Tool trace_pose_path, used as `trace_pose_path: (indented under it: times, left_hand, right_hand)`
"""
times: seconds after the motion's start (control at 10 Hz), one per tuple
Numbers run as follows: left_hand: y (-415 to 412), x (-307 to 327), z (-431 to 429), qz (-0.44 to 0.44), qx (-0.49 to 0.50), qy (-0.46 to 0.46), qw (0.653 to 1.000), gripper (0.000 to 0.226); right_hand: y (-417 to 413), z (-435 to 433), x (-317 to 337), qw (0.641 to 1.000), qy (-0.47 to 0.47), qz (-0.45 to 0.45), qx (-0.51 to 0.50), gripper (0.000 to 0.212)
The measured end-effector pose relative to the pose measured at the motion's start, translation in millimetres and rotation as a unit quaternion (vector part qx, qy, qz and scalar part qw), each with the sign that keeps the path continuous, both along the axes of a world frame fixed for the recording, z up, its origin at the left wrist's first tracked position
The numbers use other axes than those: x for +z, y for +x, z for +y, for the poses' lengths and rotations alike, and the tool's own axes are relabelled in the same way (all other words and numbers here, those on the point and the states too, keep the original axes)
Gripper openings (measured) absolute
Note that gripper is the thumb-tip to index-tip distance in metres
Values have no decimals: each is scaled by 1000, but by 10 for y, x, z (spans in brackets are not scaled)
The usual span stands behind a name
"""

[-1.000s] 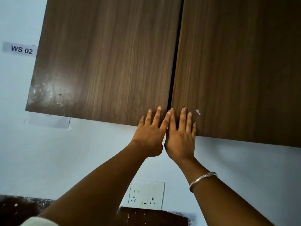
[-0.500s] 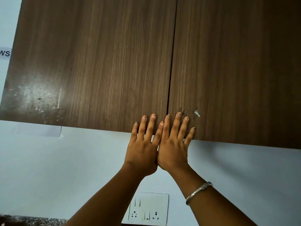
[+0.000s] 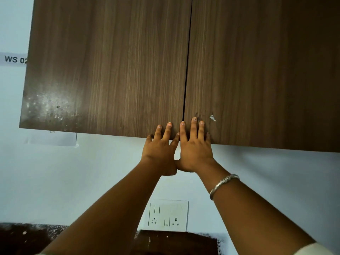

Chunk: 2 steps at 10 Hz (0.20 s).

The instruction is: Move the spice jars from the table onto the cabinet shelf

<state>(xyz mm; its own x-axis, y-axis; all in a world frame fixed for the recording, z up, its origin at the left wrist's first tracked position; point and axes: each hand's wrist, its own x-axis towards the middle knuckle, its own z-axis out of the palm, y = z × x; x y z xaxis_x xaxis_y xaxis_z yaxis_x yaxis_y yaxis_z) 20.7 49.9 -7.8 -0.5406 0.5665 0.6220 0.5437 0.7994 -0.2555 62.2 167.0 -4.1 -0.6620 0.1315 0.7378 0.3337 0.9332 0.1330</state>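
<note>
A "WS 02" label [image 3: 14, 59] sits on the wall left of the closed cabinet [image 3: 110, 52]. The left hand [image 3: 159, 153] lies, fingers extended, on the left door [image 3: 128, 107] at its lower edge; touching it, the right hand [image 3: 195, 153] presses flat, fingers straight, on the right door [image 3: 257, 89].

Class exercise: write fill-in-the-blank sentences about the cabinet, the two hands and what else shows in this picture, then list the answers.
1. The cabinet has both of its doors ____.
2. The left hand and the right hand lie flat at the doors' ____ edge, one on each side of the seam.
3. The bracelet is on the ____ wrist.
4. The socket plate sits ____ the cabinet.

Missing words: closed; lower; right; below.
</note>
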Motion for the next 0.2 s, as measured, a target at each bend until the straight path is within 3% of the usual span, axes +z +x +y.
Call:
trace_pose_path:
  times: [0.2]
  left_hand:
    - [352,-254,-186,-112,66,-74,989,106]
  right_hand:
    - [484,-78,-85,975,-58,-214,0,111]
